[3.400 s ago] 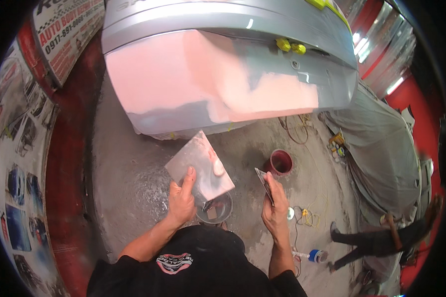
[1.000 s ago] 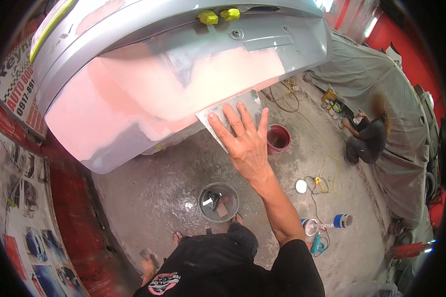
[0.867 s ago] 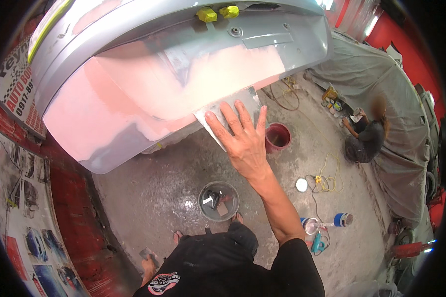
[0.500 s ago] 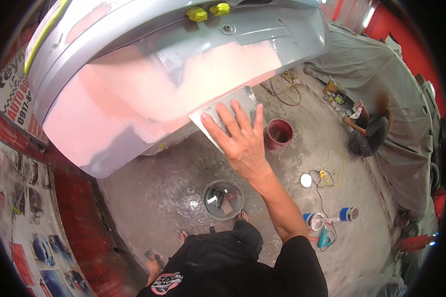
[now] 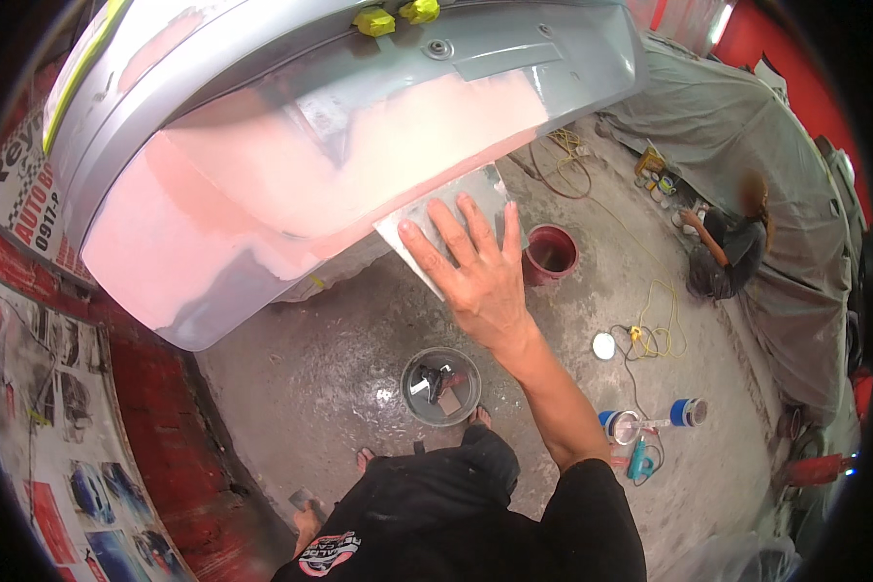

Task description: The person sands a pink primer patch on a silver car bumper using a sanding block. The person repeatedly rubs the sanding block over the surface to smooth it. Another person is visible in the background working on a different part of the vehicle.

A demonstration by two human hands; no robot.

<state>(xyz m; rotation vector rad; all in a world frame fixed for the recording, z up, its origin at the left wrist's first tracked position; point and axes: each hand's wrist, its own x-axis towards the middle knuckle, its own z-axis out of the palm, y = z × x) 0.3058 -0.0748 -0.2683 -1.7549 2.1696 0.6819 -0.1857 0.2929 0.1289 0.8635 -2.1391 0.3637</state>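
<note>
A large grey car body panel (image 5: 514,66), with broad pink patches of filler or primer, fills the upper left. Along its lower edge, my right hand (image 5: 485,291) lies over a flat grey sheet (image 5: 412,228) that looks like sandpaper. Its fingers are spread across the sheet, and no thumb shows. Low on the left, beside my hip, my left hand (image 5: 307,519) holds a small flat grey piece (image 5: 302,499). What that piece is cannot be made out.
Near my feet stands a clear tub (image 5: 409,405) of water with several pieces in it. Beyond are a red bucket (image 5: 553,278), blue cans (image 5: 689,412), a teal heat-gun-like tool (image 5: 639,461) and a yellow cord (image 5: 674,301). Another person (image 5: 737,252) sits beside a grey cover (image 5: 747,126).
My right hand and the sheet have shifted slightly right and down against the panel. The whole view has tilted a little. The other person's arms have moved.
</note>
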